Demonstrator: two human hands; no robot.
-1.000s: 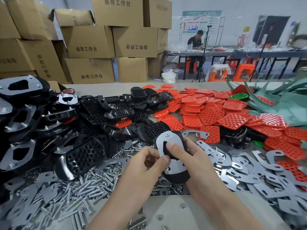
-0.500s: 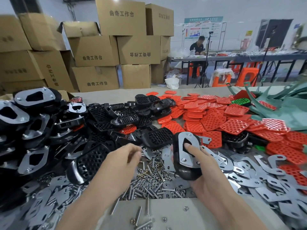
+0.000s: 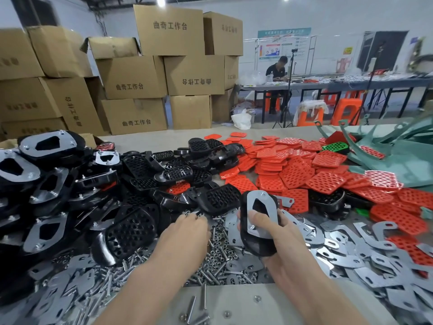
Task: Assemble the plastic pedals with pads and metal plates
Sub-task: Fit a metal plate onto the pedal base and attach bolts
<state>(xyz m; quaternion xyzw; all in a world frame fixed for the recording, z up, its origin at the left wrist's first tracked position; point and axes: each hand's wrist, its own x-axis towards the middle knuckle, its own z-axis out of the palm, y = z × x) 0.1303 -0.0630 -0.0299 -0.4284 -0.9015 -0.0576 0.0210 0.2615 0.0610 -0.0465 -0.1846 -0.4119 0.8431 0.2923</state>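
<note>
My right hand (image 3: 273,233) grips a black plastic pedal (image 3: 254,242) with a silver metal plate (image 3: 261,208) lying on its upturned back, thumb pressed on the plate. My left hand (image 3: 187,227) reaches palm down into the heap of bolts and nuts (image 3: 220,252), its fingertips curled among them at the far edge; what they hold is hidden. Loose black pedals (image 3: 131,231) lie piled to the left, red perforated pads (image 3: 295,174) spread to the right, and loose metal plates (image 3: 346,249) lie at the near right.
Finished pedals with plates (image 3: 49,146) are stacked at the far left. Green plastic parts (image 3: 398,156) lie at the far right. Cardboard boxes (image 3: 133,77) stand behind the table. A person (image 3: 276,71) sits at a distant table.
My left hand has let go of the pedal and moved left and forward into the bolts and nuts. My right hand now holds the pedal and plate alone, tilted more upright.
</note>
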